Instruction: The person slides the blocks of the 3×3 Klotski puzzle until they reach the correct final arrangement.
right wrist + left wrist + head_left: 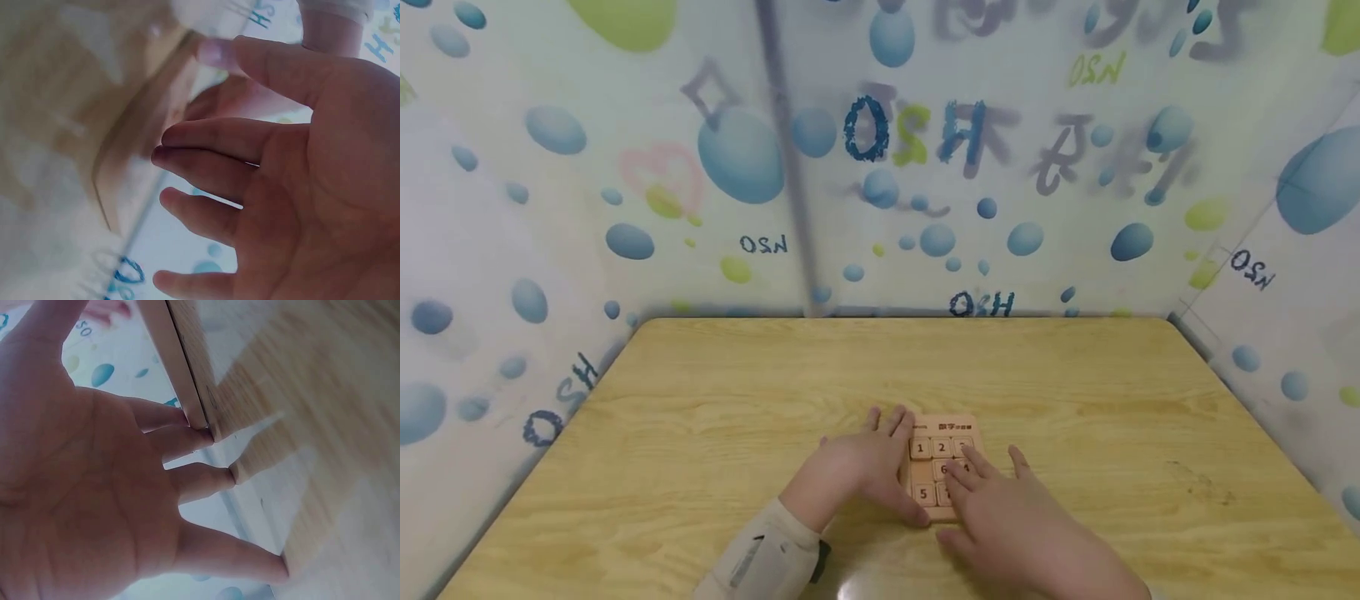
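Observation:
A wooden number slide puzzle lies flat on the table, with square tiles in its frame. Tiles 1, 2 and part of 3 show along the top row. A gap sits at the left of the middle row, beside tile 6; tile 5 is below it. My left hand rests along the puzzle's left side, thumb at the near corner, fingers spread and straight in the left wrist view. Over the right-hand tiles, my right hand lays its extended fingertips, hiding part of them. In the right wrist view its fingers look nearly straight.
The wood-grain table surrounds the puzzle, with dark smudges on its right side. Walls printed with blue and green drops enclose it at the back and both sides.

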The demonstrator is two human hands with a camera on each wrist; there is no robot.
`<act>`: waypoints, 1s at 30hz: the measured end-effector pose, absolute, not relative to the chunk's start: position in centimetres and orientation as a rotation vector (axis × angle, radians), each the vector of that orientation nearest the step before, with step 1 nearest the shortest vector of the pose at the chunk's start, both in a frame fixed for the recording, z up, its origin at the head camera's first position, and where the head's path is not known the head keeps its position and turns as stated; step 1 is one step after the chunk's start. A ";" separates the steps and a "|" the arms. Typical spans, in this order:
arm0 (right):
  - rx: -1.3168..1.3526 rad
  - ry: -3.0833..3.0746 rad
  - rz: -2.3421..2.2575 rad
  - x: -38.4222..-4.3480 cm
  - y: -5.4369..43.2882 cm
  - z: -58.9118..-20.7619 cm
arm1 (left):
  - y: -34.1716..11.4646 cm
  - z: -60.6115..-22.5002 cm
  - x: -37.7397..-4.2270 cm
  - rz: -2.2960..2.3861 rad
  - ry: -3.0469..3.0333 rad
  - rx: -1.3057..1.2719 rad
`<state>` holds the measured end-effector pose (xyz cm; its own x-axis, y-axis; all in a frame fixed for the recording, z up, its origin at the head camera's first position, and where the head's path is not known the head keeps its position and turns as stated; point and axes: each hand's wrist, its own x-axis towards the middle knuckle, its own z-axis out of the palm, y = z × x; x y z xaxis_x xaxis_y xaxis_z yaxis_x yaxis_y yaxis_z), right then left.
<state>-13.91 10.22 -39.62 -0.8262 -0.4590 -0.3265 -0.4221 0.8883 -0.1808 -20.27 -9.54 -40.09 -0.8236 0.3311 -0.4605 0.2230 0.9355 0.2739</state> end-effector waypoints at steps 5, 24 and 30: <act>-0.700 2.687 -0.265 -13.8 9.2 -40.5 | -9.5 -40.1 -20.3 0.269 2.570 0.405; -0.571 2.722 -0.285 -13.9 9.6 -40.0 | -9.7 -40.1 -20.3 0.285 2.584 0.397; -0.407 2.697 -0.206 -14.0 10.3 -39.8 | -9.5 -40.0 -20.4 0.287 2.578 0.401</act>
<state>-14.03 10.32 -39.84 -0.8759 -0.3115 -0.3685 -0.2520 0.9466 -0.2013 -20.44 -9.52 -40.01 -0.8256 0.3347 -0.4542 0.2267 0.9340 0.2762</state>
